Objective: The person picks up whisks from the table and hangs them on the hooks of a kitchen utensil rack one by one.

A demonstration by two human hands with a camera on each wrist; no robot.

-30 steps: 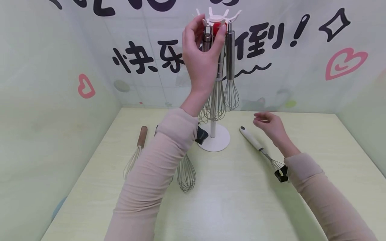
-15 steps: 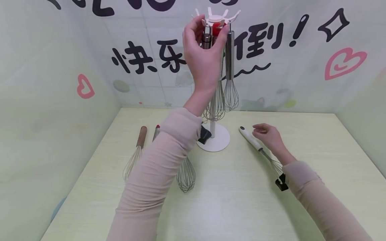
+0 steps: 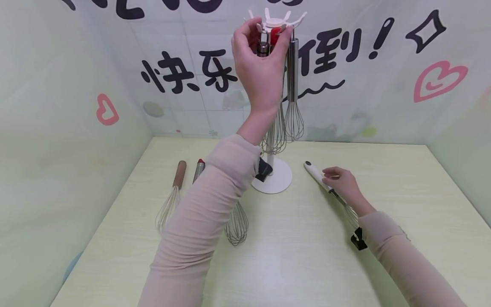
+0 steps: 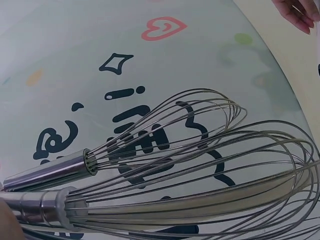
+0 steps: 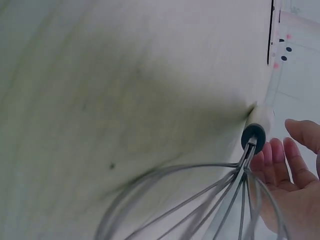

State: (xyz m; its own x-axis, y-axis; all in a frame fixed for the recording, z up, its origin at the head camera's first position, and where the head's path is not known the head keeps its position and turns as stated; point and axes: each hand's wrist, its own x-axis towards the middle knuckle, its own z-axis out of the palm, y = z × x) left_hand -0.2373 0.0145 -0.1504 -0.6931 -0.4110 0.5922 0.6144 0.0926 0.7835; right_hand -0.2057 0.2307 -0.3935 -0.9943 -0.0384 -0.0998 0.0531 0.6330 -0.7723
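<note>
A pale tabletop [image 3: 291, 256] extends rearward to a light printed backdrop [image 3: 203, 121]. The backdrop carries black lettering [image 3: 178, 72], a black wavy line [image 3: 324, 88], and an outlined four-point star [image 3: 426, 32] positioned above a large pink heart [image 3: 440, 82]. A smaller pink heart [image 3: 107, 110] marks the left panel. Beside the tabletop's left edge, a blue patch [image 3: 71, 269] is visible; its nature cannot be determined.

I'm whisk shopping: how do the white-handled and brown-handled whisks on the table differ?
The white-handled whisk lies right of the stand, its handle slanting away leftward; the brown-handled whisk lies left, slanting away rightward. The right hand partly covers the first; no hand is at the second. Both have wire loops toward the person.
</note>
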